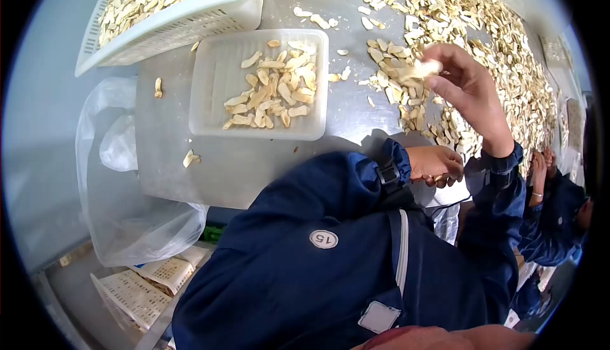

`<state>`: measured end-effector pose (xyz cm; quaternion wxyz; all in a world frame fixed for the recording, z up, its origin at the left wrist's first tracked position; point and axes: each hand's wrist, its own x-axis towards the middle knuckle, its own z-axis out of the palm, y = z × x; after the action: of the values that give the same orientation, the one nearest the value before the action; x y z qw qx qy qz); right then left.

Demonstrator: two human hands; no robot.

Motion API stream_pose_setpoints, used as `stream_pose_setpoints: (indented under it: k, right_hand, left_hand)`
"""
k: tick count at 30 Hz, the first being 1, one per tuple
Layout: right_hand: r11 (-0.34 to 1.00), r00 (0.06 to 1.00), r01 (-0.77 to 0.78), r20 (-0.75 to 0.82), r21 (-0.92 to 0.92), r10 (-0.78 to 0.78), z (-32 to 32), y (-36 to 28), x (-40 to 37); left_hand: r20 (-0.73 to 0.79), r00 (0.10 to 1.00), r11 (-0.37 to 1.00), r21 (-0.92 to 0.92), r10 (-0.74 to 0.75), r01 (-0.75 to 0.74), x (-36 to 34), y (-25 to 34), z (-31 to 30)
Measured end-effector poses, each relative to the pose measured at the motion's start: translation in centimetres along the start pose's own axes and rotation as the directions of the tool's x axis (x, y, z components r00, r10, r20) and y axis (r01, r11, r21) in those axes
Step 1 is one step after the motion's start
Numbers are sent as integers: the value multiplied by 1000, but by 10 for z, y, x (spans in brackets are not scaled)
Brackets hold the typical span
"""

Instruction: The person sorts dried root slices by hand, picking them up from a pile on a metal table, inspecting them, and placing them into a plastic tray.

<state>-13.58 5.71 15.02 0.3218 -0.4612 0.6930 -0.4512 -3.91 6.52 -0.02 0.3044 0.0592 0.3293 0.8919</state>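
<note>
A white slotted basket point(190, 16) is sitting at the upper left of the frame, heaped full. A clear plastic bag point(121, 178) is hanging beside the left edge of the grey table point(210, 172). White slotted crates point(136, 293) are lying at the lower left, below the table, and a co-worker's blue sleeve point(553, 223) is showing at the right edge.

- The right hand point(470, 89) pinched a pale slice point(426, 68) above the heap of slices point(508, 51).
- The left hand point(435, 164) rested curled at the table point(352, 111) edge.
- A white tray point(213, 83) lay nearby.
</note>
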Motion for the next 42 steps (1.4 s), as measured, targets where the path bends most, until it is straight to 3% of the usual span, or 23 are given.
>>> stream_pose_setpoints:
  k: [3,5,8,12,13,14,15,16,17,18,19,21,22,25,26,27,29,30,34,38,42]
  right_hand:
    - [945,969,212,-68,-249,-236,12,-27,8]
    - [913,967,178,-109,-366,-232,-3,-25,-2]
    - [863,957,-73,-278,-499,-80,-33,6,-46]
    - [767,821,-384,-571,-514,28,-49,83,-138]
    - [694,775,-466,-631,-549,22,-46,96,-163]
    - [711,762,-435,-647,-552,-36,-43,113,-186]
    - [653,747,-459,-659,-603,-84,-33,120,-205]
    - [617,706,-532,-706,-580,-54,-21,123,-221]
    - [696,657,-583,-747,-419,101,-11,110,-226]
    - [668,672,-583,-737,-462,77,-16,111,-236]
    - [644,696,-571,-716,-509,51,-22,117,-241]
    - [544,566,-691,-824,-476,-2,-41,133,-255]
    - [501,539,-698,-836,-511,-101,-49,136,-257]
    - [640,523,-632,-850,-436,-63,-58,129,-240]
    - [697,537,-612,-844,-375,18,-57,124,-231]
    - [719,571,-570,-821,-399,-3,-56,123,-226]
    - [668,567,-627,-823,-401,39,-49,115,-217]
    - [646,595,-601,-803,-471,-31,-47,121,-216]
    - [700,537,-650,-831,-295,148,-41,123,-228]
    - [670,517,-679,-843,-300,147,-46,124,-239]
    - [789,514,-584,-839,-193,175,-50,118,-225]
  left_hand:
    - [-9,1000,1000,-17,-14,14,-3,3,2]
    - [-33,998,998,5,-59,59,-1,5,3]
    - [-94,993,995,49,-77,82,-7,13,11]
    - [43,997,986,151,70,-75,-9,5,-3]
    - [184,929,817,443,320,-369,-11,0,-8]
    - [51,989,956,254,141,-149,-15,11,2]
    - [40,999,991,128,16,-22,-18,20,4]
    - [-4,1000,963,269,25,-23,-16,16,6]
    - [-14,1000,947,321,21,-15,-20,27,13]
    - [-70,996,994,82,-60,66,-21,35,24]
    - [-102,990,996,7,-93,94,-21,33,23]
    - [-103,991,996,12,-88,90,-18,29,20]
    - [-96,993,997,28,-76,79,-18,28,19]
    - [-113,989,995,2,-97,98,-17,28,19]
    - [-118,989,996,-22,-91,89,-16,26,17]
    - [-116,989,996,-23,-87,85,-16,25,16]
    - [-108,991,997,-23,-75,73,-16,25,15]
    - [-121,990,997,-13,-75,74,-16,26,17]
    - [-117,990,996,-24,-83,81,-15,26,16]
    - [-121,989,996,-36,-82,78,-15,25,15]
    - [-139,989,998,-7,-56,56,-17,28,20]
